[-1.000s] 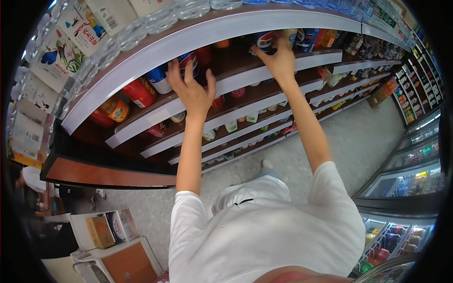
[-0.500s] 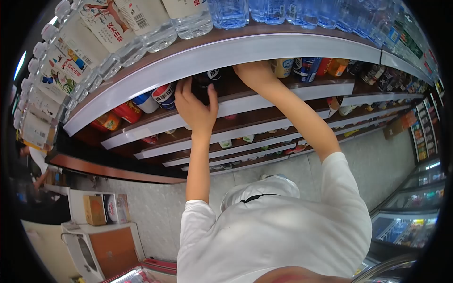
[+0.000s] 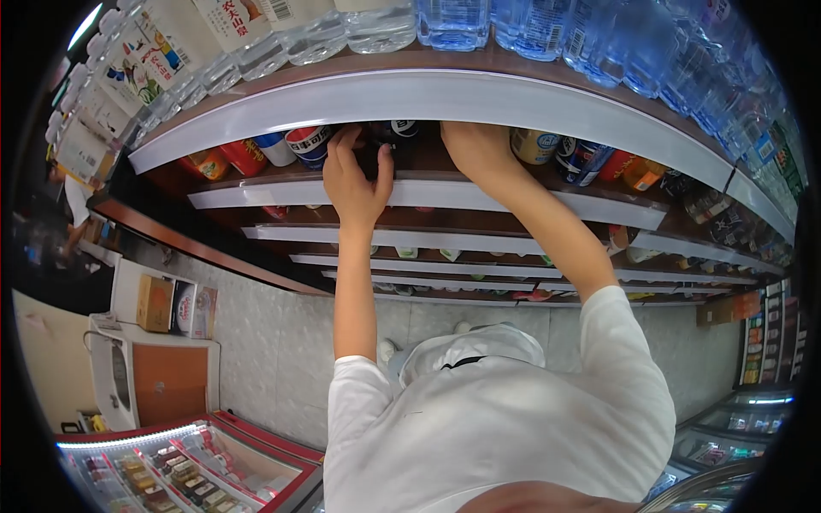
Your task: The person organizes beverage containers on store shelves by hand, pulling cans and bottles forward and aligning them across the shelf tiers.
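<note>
One left hand and one right hand in the can shelf

The left fingers are half open and gently bent, the thumb standing off with a dark gap between. They overlap the right edge of the Pepsi can in view; whether they press on it cannot be told. A dark can shows just beyond the thumb tip, under the upper strip. The right hand reaches in beneath that strip, its fingers hidden, so their spread and any hold cannot be told. Beside its wrist is a tan can.

The cans are rounded and glossy, a red can and a white-blue can sitting left of the Pepsi can. The shelf is dark brown, and the strip smooth, white and shiny. Above it are clear bottles with ridged bases and pale labels, then blue bottles, squarish and see-through. The shirt is soft white cloth, creased; the floor is mottled grey.
</note>
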{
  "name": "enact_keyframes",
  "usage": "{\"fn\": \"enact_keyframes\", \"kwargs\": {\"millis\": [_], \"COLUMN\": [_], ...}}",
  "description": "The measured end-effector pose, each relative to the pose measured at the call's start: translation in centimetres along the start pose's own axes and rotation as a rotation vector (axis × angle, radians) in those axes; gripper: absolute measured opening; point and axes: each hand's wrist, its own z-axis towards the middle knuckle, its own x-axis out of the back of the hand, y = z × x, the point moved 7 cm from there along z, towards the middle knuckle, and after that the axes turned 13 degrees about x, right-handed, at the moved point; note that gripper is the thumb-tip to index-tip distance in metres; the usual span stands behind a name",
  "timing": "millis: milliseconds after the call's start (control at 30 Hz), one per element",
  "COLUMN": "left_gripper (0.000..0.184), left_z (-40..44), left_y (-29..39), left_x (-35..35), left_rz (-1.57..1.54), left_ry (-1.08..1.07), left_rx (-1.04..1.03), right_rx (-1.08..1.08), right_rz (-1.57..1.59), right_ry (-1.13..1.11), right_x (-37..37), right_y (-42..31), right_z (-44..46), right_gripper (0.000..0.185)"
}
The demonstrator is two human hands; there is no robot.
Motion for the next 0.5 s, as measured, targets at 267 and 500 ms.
{"fn": "enact_keyframes", "kwargs": {"millis": [267, 500], "left_gripper": [0.044, 0.042], "left_z": [0.6, 1.6], "left_y": [0.7, 0.9], "left_x": [-0.1, -0.8], "left_rz": [0.013, -0.092], "left_ry": [-0.128, -0.262], "left_rx": [0.149, 0.342], "right_rx": [-0.128, -0.245], "right_rz": [0.143, 0.326], "right_ry": [-0.067, 0.227], "right_x": [4.5, 8.3], "right_y": [-0.4, 0.7], "right_z": [-3.1, -5.4], "right_gripper": [0.020, 0.024]}}
